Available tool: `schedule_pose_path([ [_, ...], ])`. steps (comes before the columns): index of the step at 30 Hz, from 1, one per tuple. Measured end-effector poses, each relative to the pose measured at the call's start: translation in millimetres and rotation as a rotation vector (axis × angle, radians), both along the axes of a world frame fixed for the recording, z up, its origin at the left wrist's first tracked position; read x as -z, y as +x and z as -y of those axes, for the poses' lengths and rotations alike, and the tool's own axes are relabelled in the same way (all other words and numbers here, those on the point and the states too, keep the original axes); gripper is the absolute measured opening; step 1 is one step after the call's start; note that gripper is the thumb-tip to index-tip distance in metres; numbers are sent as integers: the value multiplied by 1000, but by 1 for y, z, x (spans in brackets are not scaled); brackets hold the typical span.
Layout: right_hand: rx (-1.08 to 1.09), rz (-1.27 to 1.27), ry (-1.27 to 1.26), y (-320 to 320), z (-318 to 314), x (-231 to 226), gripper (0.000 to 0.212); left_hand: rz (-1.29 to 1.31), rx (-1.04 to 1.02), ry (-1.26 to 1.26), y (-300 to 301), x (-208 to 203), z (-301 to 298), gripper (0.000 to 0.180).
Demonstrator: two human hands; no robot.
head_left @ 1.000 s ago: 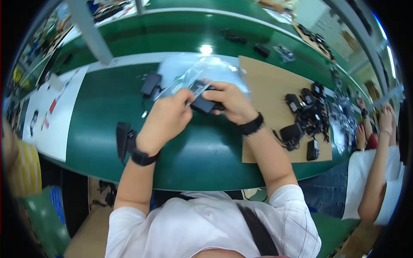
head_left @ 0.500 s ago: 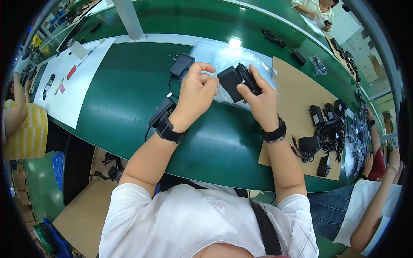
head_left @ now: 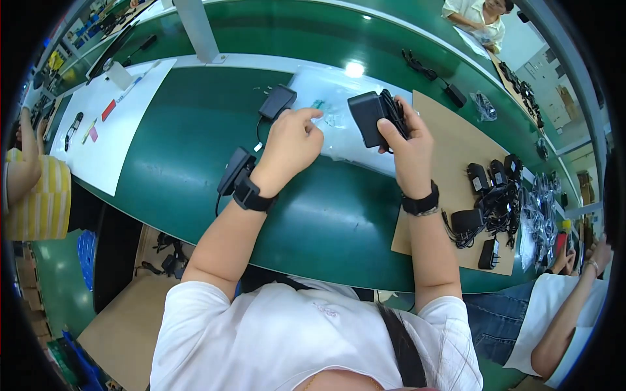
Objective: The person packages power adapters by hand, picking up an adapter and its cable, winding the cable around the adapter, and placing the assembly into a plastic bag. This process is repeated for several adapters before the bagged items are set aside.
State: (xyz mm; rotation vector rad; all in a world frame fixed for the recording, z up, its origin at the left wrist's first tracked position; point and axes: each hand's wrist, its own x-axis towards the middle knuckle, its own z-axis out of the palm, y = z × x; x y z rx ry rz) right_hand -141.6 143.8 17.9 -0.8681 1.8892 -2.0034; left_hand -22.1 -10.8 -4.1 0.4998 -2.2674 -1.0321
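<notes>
Near the centre of the frame, the right hand (head_left: 411, 146) holds a black adapter (head_left: 367, 120) upright, with its coiled cord (head_left: 395, 112) bunched against the casing; thumb and fingers close on both. The left hand (head_left: 287, 143), just left of centre, has its index finger stretched out and the others curled in; whether they close on something cannot be told.

Behind the hands, clear bags (head_left: 339, 98) lie flat on the green table (head_left: 189, 143), showing a small green mark. Another adapter (head_left: 278, 101) lies beside their left edge, its cord trailing down. A black block (head_left: 236, 168) with a cord sits just beside the left wrist.

Right of centre, a brown sheet (head_left: 430, 133) bears a heap of adapters (head_left: 499, 202) with tangled cords. At its right edge is a pile of crumpled clear bags (head_left: 540, 212); their contents are too unclear to tell. At the upper right, a corded adapter (head_left: 454, 96) lies near a small clear bag (head_left: 483, 106) with something dark in it.

At the lower left, below the table edge, what looks like an open carton (head_left: 124, 326) holds black cords and adapters (head_left: 173, 264).
</notes>
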Motion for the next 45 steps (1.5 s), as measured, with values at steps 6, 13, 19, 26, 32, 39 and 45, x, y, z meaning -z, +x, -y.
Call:
schedule_pose_path([
  [6, 93, -745, 155, 20, 4, 8, 51, -140, -51, 167, -1, -5, -14, 13],
  [13, 159, -943, 91, 30, 19, 28, 49, -196, 228, 229, 2, -4, -25, 13],
  [19, -51, -921, 91, 28, 15, 38, 48, -319, 250, 500, 1, -8, -19, 11],
  [26, 71, -328, 18, 11, 10, 25, 49, -255, 133, 509, 5, -17, 1, 18],
  [32, 76, -923, 39, 20, 3, 10, 49, -237, 77, 297, 5, -17, -5, 17],
  [39, 13, -911, 116, 24, 19, 27, 48, -329, 320, 49, 5, -14, -23, 13],
  [45, -232, 538, -114, 7, 21, 11, 37, -132, 272, -97, 6, -20, -27, 14],
])
